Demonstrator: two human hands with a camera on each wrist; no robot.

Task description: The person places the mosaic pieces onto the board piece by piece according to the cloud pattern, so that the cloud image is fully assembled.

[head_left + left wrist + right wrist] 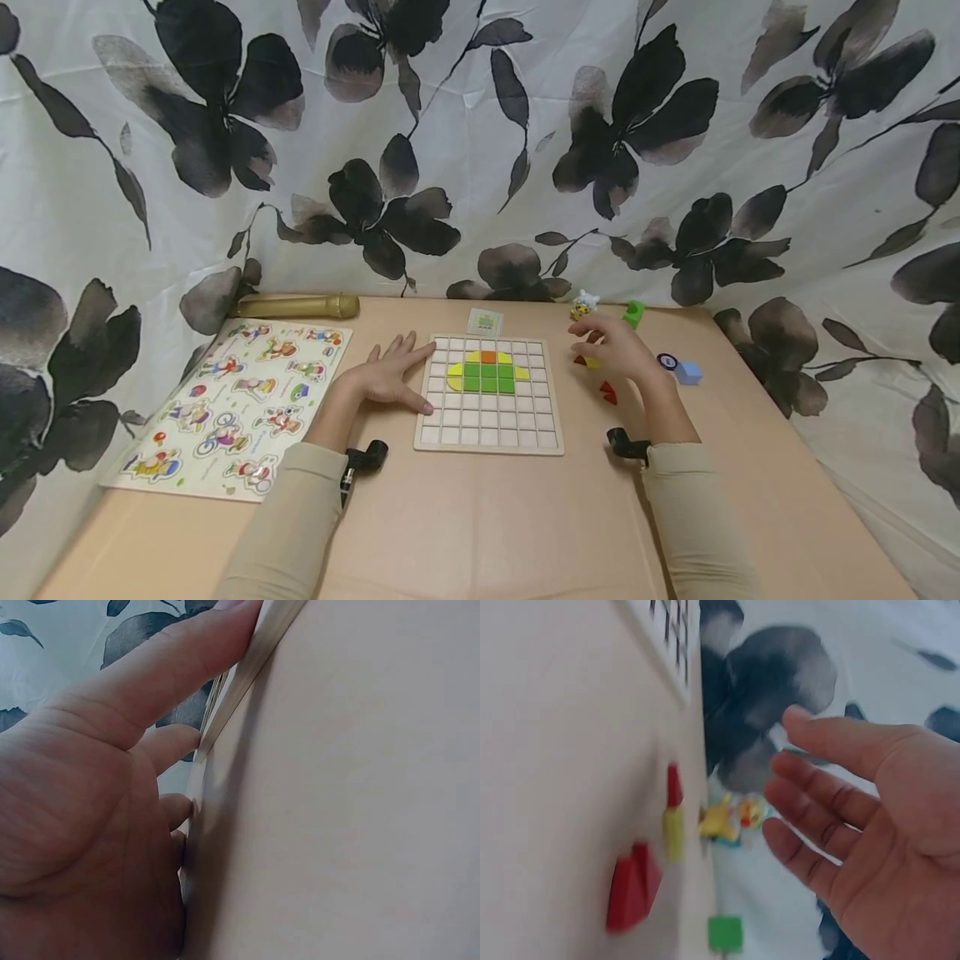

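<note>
My left hand (384, 379) rests at the left edge of a white grid board (487, 423), fingers spread, with the thumb and a fingertip at its rim. In the left wrist view the thumb lies on the board's wooden edge. Green square tiles (487, 385), an orange tile (488, 357) and yellow pieces (454, 377) form a rounded shape on the grid. My right hand (618, 346) hovers right of the board with loosely bent fingers and holds nothing. Below it lie red triangular pieces (608, 393) and a partly hidden yellow piece (673, 834).
A small pattern card (485, 322) lies behind the board. Toward the back right stand a toy figure (582, 306), a green block (633, 313) and a blue block (687, 372). At left lie a cartoon picture board (251, 387) and a gold cylinder (300, 307). Patterned cloth (480, 125) hangs behind.
</note>
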